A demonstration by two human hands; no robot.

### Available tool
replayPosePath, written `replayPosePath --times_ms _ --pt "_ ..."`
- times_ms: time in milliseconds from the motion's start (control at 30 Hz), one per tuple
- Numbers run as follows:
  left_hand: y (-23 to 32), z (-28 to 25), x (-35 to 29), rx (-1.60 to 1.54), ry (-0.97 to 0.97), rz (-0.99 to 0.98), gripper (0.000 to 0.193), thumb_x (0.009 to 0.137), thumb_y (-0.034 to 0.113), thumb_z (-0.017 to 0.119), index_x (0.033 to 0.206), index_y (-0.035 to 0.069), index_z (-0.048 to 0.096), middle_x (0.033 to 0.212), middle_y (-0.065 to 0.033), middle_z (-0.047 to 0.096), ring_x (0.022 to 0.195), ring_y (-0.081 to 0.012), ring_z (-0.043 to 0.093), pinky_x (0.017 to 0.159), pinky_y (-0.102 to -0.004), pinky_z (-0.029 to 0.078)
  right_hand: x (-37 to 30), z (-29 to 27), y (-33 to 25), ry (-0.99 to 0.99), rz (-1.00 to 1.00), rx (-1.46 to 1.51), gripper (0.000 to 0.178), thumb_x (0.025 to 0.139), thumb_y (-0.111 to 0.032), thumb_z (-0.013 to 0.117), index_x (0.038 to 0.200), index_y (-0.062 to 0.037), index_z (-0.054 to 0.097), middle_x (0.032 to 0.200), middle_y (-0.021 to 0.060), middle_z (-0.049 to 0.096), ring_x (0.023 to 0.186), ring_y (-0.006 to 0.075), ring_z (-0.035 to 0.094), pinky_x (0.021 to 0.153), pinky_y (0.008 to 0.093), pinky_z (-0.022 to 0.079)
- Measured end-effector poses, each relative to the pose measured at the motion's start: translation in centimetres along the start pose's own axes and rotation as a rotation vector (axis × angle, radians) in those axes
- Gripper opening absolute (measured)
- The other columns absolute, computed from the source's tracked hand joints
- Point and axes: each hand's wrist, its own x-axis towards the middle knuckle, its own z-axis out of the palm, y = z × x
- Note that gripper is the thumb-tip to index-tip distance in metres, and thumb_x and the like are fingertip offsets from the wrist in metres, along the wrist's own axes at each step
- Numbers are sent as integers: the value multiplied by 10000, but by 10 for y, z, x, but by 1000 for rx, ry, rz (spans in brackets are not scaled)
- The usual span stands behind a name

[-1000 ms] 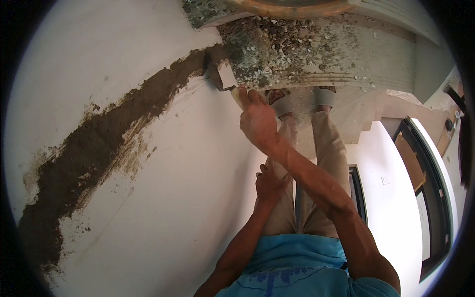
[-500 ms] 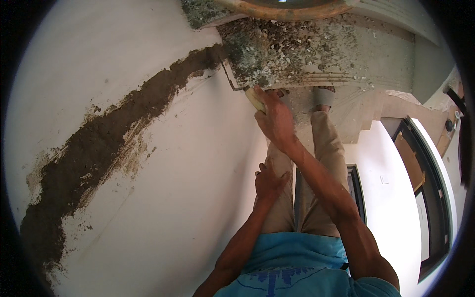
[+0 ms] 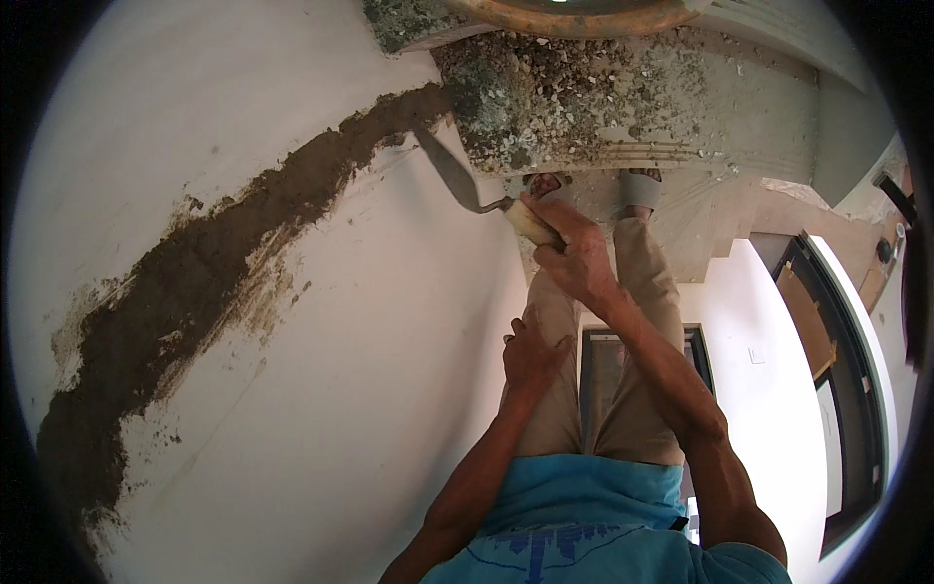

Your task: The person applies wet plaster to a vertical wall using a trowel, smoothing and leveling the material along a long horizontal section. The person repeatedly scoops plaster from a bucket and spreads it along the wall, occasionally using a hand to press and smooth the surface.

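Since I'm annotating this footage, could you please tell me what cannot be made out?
Head view:
Round container: mostly cut off by top edge.
Trowel: handle end hidden by the right hand.
Left hand: palm hidden by its back.
Mortar strip: lower end lost in dark rim.

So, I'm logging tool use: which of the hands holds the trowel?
The right hand, closed around the pale trowel handle; the left hand rests on the trouser leg.

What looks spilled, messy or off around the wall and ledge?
Loose rubble lies scattered over the ledge, untidy against its barer right end. On the white wall, the dark mortar-like band has ragged edges, and thin brown smears stray past its lower side. Nothing looks odd about the trowel.
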Motion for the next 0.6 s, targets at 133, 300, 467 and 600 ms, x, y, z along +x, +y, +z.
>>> replayPosePath --times_ms 133,300,467,600 --pt "3 -1 -2 -13 1 -6 921 795 503 760 1509 70 370 1217 -230 565 1022 -441 633 867 -517 548 3 -2 24 114 -90 19 636 734 -32 644 1368 -24 587 1097 225 657 896 426 663 827 455 539" --pt "2 3 0 -26 6 -13 933 788 498 766 1514 67 371 1205 -235 571 1027 -446 629 874 -518 547 31 8 29 119 -32 -123 615 749 -49 663 1360 -43 590 1123 225 660 926 435 662 840 473 544" --pt "-1 5 -3 -42 22 4 938 785 495 769 1516 65 369 1204 -237 570 1032 -450 625 885 -515 543 70 20 36 66 10 -233 591 759 -61 666 1346 -79 599 1151 222 655 949 423 666 829 485 552" --pt "0 3 -3 -46 22 4 936 784 487 773 1516 67 369 1205 -237 569 1033 -452 624 884 -519 542 81 20 47 80 -88 -208 567 749 -56 645 1316 -59 626 1118 212 668 951 413 669 842 474 552"
